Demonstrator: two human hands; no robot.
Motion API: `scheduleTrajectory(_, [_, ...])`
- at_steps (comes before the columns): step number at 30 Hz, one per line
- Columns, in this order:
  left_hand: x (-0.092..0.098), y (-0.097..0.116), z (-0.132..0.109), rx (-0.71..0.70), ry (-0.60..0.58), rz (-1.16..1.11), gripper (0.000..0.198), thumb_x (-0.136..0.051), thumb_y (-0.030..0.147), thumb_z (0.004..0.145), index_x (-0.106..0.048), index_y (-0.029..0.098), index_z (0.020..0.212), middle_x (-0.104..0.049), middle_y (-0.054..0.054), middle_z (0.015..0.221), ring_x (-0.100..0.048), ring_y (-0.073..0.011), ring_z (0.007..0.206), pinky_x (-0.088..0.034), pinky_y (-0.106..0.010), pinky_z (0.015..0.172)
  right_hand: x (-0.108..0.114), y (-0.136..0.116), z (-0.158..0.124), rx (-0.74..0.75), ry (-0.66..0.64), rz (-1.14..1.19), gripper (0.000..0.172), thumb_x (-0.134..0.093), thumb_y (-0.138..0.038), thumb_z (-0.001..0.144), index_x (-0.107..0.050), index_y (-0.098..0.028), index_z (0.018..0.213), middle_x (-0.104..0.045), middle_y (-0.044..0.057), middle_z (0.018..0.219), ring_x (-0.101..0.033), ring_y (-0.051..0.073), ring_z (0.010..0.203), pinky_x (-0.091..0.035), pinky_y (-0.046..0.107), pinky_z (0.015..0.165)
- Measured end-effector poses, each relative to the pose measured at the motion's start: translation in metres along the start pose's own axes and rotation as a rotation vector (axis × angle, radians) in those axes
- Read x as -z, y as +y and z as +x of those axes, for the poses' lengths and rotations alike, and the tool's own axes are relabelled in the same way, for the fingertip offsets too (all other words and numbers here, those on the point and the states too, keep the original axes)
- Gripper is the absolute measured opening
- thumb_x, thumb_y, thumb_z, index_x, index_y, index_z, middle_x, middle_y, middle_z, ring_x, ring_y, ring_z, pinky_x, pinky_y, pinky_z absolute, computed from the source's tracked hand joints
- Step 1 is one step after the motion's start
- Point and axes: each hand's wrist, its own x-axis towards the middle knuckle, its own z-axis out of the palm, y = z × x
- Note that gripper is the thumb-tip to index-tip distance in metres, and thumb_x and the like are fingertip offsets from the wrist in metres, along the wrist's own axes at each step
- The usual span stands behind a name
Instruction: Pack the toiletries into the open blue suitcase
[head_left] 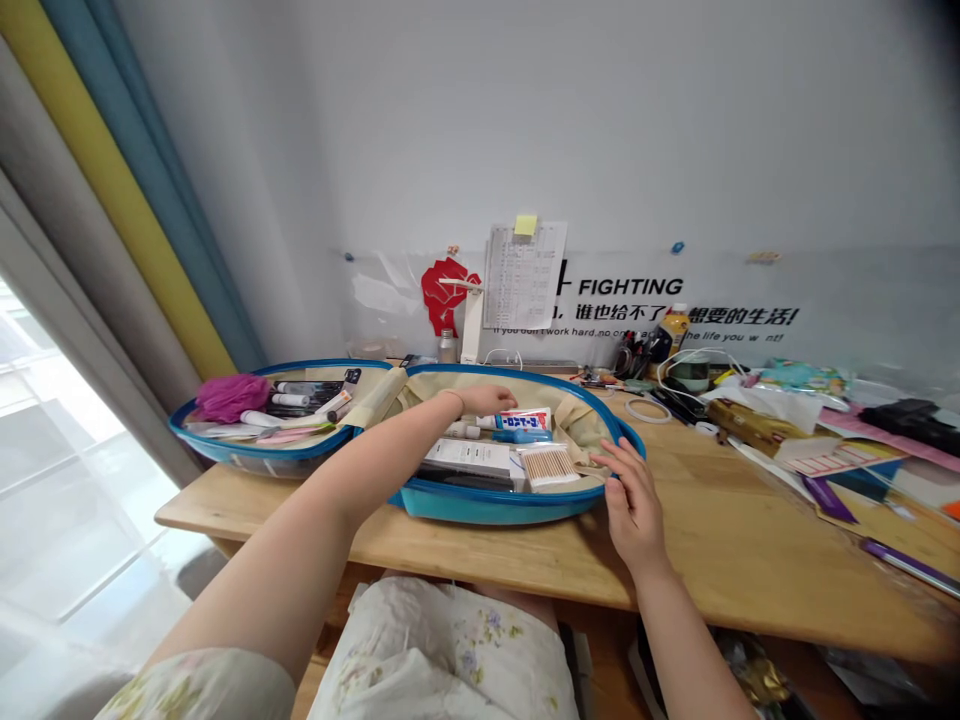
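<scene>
Toothpaste tube (pixel 529 420) inside open blue-rimmed case (pixel 495 508), left hand (pixel 493 400) curled beside it, grip unclear, right hand (pixel 634 500) loosely spread at case's right rim

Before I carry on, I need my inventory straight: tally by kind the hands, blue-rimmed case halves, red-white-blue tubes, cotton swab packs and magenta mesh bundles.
Hands: 2 (left hand, right hand)
Case halves: 2 (left half, right half)
Red-white-blue tube: 1
Cotton swab pack: 1
Magenta mesh bundle: 1
Total: 7
</scene>
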Motion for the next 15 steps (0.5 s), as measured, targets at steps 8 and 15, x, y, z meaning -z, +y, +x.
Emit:
scheduleTrajectory(8, [0.085,-0.106,-0.078,0.307,0.526,-0.112,0.042,-0.042,0.04,0.091,-0.063,0.017,0.119,-0.069,-0.006,0.115,-0.064,-0.0164,0.101,-0.051,-0.024,0.086,0.0,0.0,0.002,0.035,-0.003,-0.002,0.029,-0.041,-0.033,0.095,-0.065,-0.022,0.108,-0.064,0.011,0.122,-0.047,0.027,0.132,-0.037,0.056,0.109])
scheduleTrajectory(15, [0.102,-0.207,-0.204,0.774,0.62,0.048,0.044,-0.043,0.037,0.082,-0.066,0.013,0.111,-0.072,-0.01,0.101,-0.066,-0.0238,0.097,-0.051,-0.028,0.083,-0.001,0.002,0.001,-0.009,-0.008,-0.007,0.032,-0.04,-0.038,0.094,-0.065,-0.022,0.106,-0.064,0.011,0.122,-0.047,0.029,0.132,-0.037,0.056,0.109])
